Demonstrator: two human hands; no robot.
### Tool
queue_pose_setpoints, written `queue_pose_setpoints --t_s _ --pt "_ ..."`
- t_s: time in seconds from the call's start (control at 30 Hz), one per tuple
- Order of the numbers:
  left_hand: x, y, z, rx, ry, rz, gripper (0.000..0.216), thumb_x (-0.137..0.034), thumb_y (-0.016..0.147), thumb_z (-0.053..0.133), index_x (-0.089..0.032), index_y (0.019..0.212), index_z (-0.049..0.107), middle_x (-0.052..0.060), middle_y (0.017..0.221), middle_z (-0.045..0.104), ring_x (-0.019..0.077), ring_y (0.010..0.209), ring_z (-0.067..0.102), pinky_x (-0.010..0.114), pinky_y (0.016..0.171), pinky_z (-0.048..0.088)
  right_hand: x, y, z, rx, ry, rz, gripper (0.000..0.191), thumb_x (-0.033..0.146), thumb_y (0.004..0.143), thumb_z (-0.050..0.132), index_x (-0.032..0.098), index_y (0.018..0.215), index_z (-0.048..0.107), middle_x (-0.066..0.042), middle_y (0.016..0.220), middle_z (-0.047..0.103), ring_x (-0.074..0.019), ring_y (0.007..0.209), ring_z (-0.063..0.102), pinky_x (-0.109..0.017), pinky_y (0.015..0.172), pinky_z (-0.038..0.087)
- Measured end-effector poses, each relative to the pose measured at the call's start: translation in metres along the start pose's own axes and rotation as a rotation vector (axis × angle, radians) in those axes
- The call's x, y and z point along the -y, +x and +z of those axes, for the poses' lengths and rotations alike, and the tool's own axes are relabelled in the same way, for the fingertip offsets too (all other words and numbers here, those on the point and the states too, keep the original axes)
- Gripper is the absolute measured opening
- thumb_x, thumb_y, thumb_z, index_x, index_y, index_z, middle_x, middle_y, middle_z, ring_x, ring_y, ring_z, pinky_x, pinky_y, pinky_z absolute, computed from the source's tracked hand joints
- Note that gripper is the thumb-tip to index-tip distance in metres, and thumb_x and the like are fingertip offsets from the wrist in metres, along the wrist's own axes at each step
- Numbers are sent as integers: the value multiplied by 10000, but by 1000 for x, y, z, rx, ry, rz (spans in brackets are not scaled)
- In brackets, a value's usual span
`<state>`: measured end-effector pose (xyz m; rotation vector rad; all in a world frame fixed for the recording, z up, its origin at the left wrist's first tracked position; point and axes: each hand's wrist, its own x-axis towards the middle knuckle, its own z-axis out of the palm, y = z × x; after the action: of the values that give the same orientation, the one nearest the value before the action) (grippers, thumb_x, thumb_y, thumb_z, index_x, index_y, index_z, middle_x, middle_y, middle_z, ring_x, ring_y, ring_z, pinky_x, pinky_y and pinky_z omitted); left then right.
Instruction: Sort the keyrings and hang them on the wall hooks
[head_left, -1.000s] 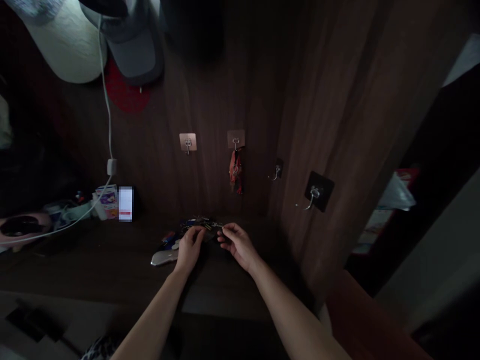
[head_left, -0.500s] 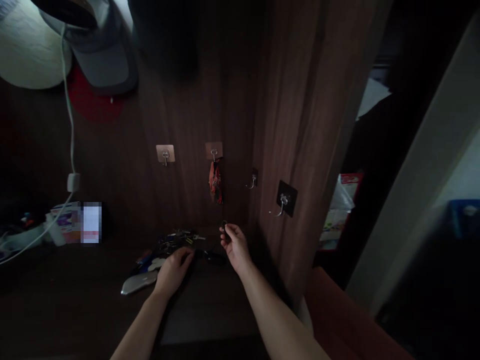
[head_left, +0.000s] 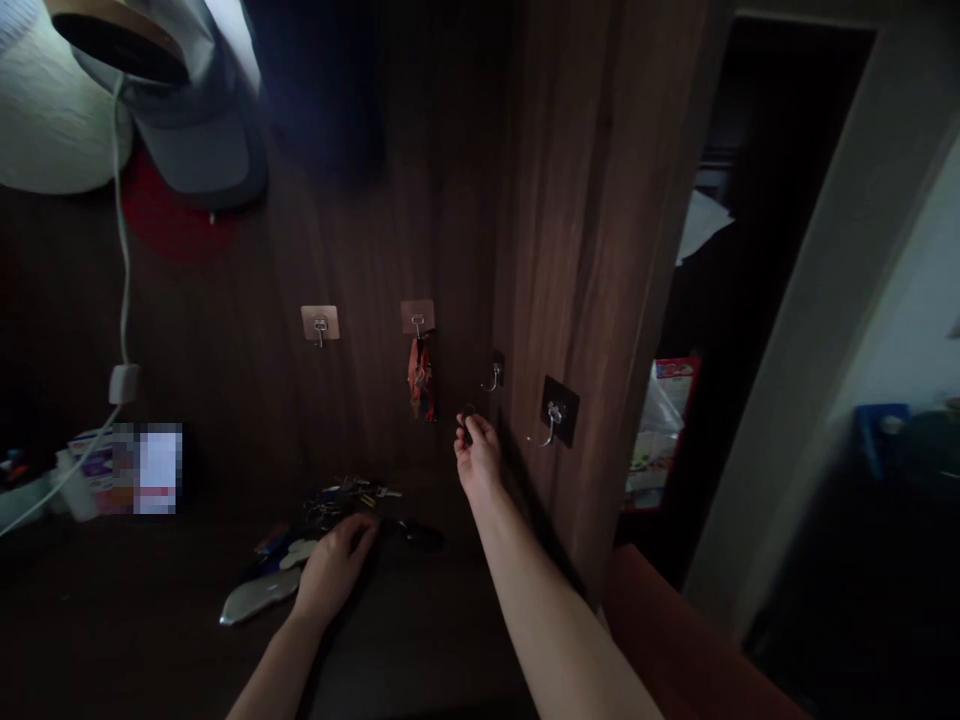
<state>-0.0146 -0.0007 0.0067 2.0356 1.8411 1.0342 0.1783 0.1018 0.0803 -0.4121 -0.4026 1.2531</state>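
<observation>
Four wall hooks (head_left: 553, 420), two hands (head_left: 334, 570), one key bunch (head_left: 349, 503)

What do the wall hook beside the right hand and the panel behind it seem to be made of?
The wall hook looks like polished metal, given its bright silvery glint, on a matte black square plate. The panel looks like wood-grain laminate or veneer: streaky brown grain, soft sheen, though solid wood can't be ruled out.

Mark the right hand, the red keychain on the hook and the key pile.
Right hand (head_left: 477, 458): head view, middle of the hand.
Red keychain (head_left: 421, 382): head view, middle of the hanging strap.
Key pile (head_left: 346, 503): head view, centre of the bunch.
</observation>
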Motion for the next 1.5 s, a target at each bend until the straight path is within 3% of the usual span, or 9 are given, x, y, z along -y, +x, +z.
queue_pose_setpoints --t_s 0.33,0.8,1.13,1.5 --pt "0 0 0 -5 -13 7 246 -392 817 401 -238 832 593 0 892 663 177 863 605 262 760 414 11 40 29 -55 -109 -92 57 200 701 595 226 742 564 47 813 689 -31 507 521 -119 360 280" --pt "0 0 -1 14 -17 -2 248 -393 819 402 -241 831 598 -2 885 667 180 867 607 264 753 413 -5 62 5 -144 -61 -72 73 179 734 587 226 712 536 42 685 655 -53 497 537 -134 353 365" --pt "3 1 1 4 -17 4 253 -378 835 383 -239 833 595 -5 889 664 173 871 603 259 760 400 -22 40 -24 -175 18 -30 91 138 748 557 220 722 527 54 671 639 -33 542 564 -112 435 433" --pt "0 0 0 -24 -8 8 241 -357 831 399 -239 836 609 -5 882 673 163 847 608 236 732 401 -45 -6 -68 -125 -173 95 170 116 589 668 210 684 563 27 617 654 -75 485 565 -158 384 419"
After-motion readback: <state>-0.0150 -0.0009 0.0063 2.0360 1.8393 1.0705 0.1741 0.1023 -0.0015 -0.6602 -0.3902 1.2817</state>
